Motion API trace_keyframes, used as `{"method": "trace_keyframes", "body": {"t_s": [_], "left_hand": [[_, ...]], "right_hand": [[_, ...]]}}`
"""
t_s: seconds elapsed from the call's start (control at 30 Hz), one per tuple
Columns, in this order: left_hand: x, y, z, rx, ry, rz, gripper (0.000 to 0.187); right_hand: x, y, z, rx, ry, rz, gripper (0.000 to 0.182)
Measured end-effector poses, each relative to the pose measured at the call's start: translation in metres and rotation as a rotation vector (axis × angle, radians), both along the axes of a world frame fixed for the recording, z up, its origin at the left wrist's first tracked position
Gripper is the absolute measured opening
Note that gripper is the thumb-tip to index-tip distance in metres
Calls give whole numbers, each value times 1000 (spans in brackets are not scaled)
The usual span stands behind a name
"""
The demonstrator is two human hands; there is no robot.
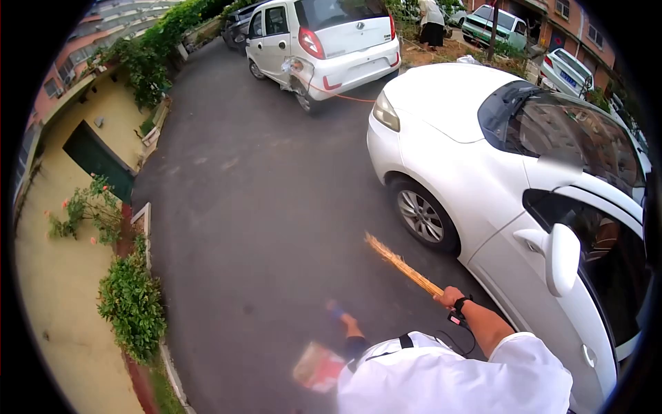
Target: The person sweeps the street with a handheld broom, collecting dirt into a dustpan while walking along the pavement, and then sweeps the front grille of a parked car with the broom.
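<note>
In the head view, one right hand (449, 298), wearing one black band (462, 303), is clamping one straw bundle (407, 268), which is pointing out over the road (241, 207) near one front wheel (422, 216). The left hand is not showing, so I cannot tell its state. Two white cars (441, 148) are standing toward the road's right edge, one orange cord (348, 96) running between them. One blurred red-and-pale item (319, 367) is showing beside one white shirt (448, 379).

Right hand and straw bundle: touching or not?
Touching. The head view shows the right hand closed around the near end of the straw bundle, with no gap between them.
</note>
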State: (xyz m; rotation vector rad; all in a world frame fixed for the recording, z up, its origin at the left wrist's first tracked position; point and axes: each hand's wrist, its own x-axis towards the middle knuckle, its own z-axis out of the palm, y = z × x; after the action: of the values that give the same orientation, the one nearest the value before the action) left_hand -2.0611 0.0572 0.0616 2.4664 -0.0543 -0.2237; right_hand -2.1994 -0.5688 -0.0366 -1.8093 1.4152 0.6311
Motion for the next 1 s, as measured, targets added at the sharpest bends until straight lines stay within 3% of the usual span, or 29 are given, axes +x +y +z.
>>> {"method": "trace_keyframes", "body": {"t_s": [0.17, 0.23, 0.3, 0.57, 0.67, 0.77, 0.8, 0.9, 0.97, 1.0], "left_hand": [[166, -44, -22, -102, 170, 176, 28], [232, -63, -19, -172, 231, 242, 29], [291, -83, -17, -251, 286, 299, 29], [476, -147, -24, -472, 478, 502, 29], [530, -167, -43, -536, 545, 577, 29], [592, -193, -58, -606, 599, 637, 30], [618, -232, -32, -505, 578, 692, 24], [665, -300, 18, -160, 18, 142, 32], [743, -218, -106, -602, 733, 840, 40], [760, -238, -98, -496, 656, 893, 35]], "right_hand": [[78, -11, -43, -142, 83, 16, 60], [114, -10, -13, -29, 171, -79, 56], [115, -28, -70, 21, 230, -119, 49], [155, -47, -144, 145, 525, 332, 47], [206, -68, -162, 201, 499, 235, 50], [302, -124, -143, 312, 406, 398, 55], [328, -139, -151, 134, 362, 473, 57], [423, -200, -161, 176, 413, 346, 61], [507, -247, -137, 106, 360, 256, 61], [554, -267, -108, 23, 298, 238, 59]]}}
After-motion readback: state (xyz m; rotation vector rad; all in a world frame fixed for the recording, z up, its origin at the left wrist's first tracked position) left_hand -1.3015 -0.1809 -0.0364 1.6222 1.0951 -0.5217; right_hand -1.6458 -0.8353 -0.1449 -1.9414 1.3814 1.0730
